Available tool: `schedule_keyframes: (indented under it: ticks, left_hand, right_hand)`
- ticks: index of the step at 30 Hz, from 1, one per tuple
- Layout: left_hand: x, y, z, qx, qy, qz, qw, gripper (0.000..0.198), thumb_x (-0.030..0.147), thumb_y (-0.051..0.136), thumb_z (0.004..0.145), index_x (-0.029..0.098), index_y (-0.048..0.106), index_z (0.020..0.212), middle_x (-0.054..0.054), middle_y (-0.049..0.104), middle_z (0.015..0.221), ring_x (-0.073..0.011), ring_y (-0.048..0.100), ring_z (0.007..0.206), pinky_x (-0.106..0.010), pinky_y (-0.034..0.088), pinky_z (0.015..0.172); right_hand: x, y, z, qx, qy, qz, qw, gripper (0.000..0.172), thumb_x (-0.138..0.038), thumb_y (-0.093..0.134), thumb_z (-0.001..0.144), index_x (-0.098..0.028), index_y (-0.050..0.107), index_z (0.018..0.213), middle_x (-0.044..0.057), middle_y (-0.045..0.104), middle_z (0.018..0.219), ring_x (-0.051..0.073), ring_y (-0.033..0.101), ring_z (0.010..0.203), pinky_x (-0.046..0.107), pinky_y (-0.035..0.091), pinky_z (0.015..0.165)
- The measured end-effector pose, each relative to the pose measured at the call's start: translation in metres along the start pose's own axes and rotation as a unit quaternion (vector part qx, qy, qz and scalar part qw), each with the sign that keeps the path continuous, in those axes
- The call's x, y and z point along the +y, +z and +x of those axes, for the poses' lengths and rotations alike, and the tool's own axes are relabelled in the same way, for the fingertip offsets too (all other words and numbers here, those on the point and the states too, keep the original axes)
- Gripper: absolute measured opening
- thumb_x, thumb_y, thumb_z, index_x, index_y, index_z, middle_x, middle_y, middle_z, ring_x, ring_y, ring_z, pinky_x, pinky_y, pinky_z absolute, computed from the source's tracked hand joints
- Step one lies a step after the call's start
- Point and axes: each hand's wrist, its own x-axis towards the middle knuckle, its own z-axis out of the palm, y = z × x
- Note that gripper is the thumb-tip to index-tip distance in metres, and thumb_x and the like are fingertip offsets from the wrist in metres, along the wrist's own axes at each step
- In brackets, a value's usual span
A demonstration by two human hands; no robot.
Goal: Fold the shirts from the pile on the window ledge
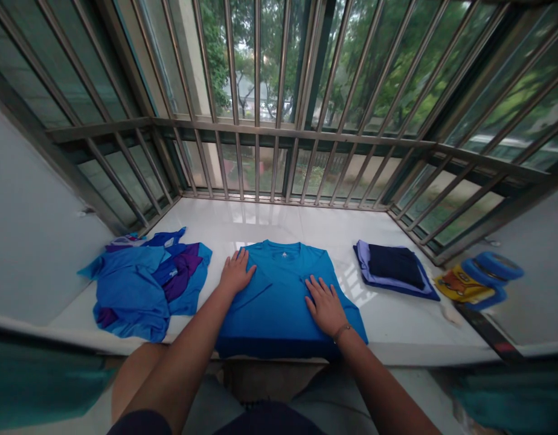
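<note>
A blue T-shirt point(279, 302) lies spread on the white window sill in front of me, its collar toward the window and its lower part hanging over the front edge. My left hand point(237, 272) rests flat at the shirt's left shoulder and sleeve, fingers stretched out. On the right side of the chest, beside the other sleeve, my right hand point(325, 304) lies with its fingers spread. Neither hand grips the cloth. A small light logo point(284, 254) shows below the collar.
On the left sits a crumpled pile of blue and purple clothes point(134, 284). Folded dark and lilac garments point(394, 266) are stacked on the right, near a yellow and blue container point(478, 279). Metal bars point(283, 133) close off the window behind the sill point(243, 217).
</note>
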Motion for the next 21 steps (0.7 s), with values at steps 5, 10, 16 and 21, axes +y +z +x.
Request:
schedule_keyframes:
  ticks: [5,10,16,21]
  left_hand:
    - [0.000,0.005,0.004,0.020,-0.033,-0.004,0.999,0.076,0.060,0.043,0.108,0.019,0.039,0.171,-0.018,0.033,0.179,-0.0401,0.030,0.166,-0.067,0.020,0.133]
    - [0.004,0.005,0.011,0.016,-0.073,-0.001,0.997,0.076,0.062,0.040,0.107,0.022,0.039,0.172,-0.015,0.031,0.180,-0.0405,0.027,0.167,-0.070,0.018,0.133]
    - [0.007,-0.001,0.012,0.032,-0.077,-0.008,0.997,0.065,0.048,0.042,0.108,0.021,0.048,0.166,-0.016,0.039,0.177,-0.0443,0.034,0.162,-0.076,0.020,0.129]
    - [0.017,-0.010,0.013,0.051,0.087,-0.029,0.994,0.051,0.018,0.048,0.102,0.025,0.069,0.148,-0.015,0.064,0.158,-0.0360,0.055,0.148,-0.066,0.030,0.130]
  right_hand:
    - [0.001,-0.002,-0.001,-0.004,0.000,-0.002,1.000,0.060,-0.046,0.038,0.114,-0.028,0.041,0.171,0.007,0.034,0.179,0.033,0.028,0.167,0.062,0.022,0.133]
    - [0.000,-0.002,-0.001,0.002,0.001,-0.001,1.000,0.060,-0.047,0.037,0.114,-0.028,0.042,0.171,0.008,0.034,0.179,0.032,0.028,0.167,0.062,0.021,0.133]
    - [-0.002,-0.007,-0.002,-0.007,0.004,0.001,1.000,0.060,-0.045,0.038,0.114,-0.027,0.042,0.171,0.006,0.034,0.179,0.032,0.028,0.167,0.061,0.018,0.134]
    - [-0.005,-0.010,-0.001,-0.011,0.010,0.003,1.000,0.060,-0.044,0.038,0.114,-0.027,0.042,0.171,0.006,0.034,0.179,0.032,0.027,0.167,0.061,0.018,0.134]
